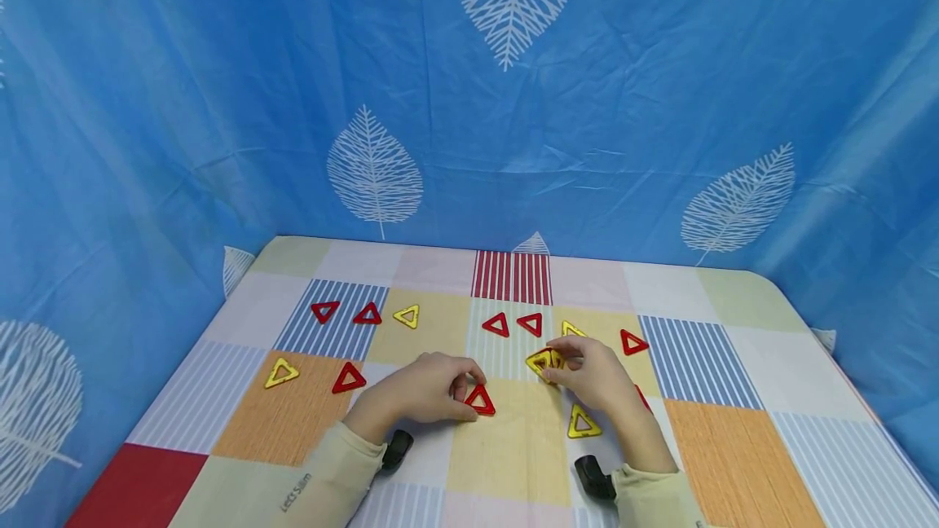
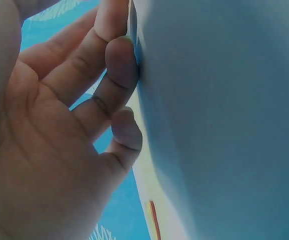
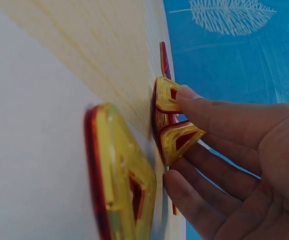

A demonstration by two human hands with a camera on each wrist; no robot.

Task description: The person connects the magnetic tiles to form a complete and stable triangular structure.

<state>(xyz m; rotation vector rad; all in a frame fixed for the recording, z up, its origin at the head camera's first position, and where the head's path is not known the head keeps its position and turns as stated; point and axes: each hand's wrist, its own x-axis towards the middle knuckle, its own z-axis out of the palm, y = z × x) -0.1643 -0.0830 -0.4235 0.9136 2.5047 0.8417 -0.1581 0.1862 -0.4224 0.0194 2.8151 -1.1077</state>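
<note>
In the head view my left hand [image 1: 433, 388] pinches a small red triangle [image 1: 482, 410] on the cloth, thumb at its lower left and index finger at its top. That triangle is hidden in the left wrist view, where my left hand [image 2: 59, 130] shows curved fingers. My right hand [image 1: 597, 377] grips yellow triangular pieces [image 1: 536, 363] right of the middle. Seen from the right wrist, my right hand [image 3: 244, 150] has its thumb on one yellow piece [image 3: 163, 100] and its fingers behind another [image 3: 170, 147], the two standing tilted over red edges.
A yellow triangle [image 1: 584, 433] lies below my right hand. Red triangles [image 1: 495, 332] and others in red and yellow are spread behind the hands and to the left [image 1: 348, 387]. The patchwork cloth [image 1: 513, 463] reaches a blue leaf-patterned curtain [image 1: 587, 145].
</note>
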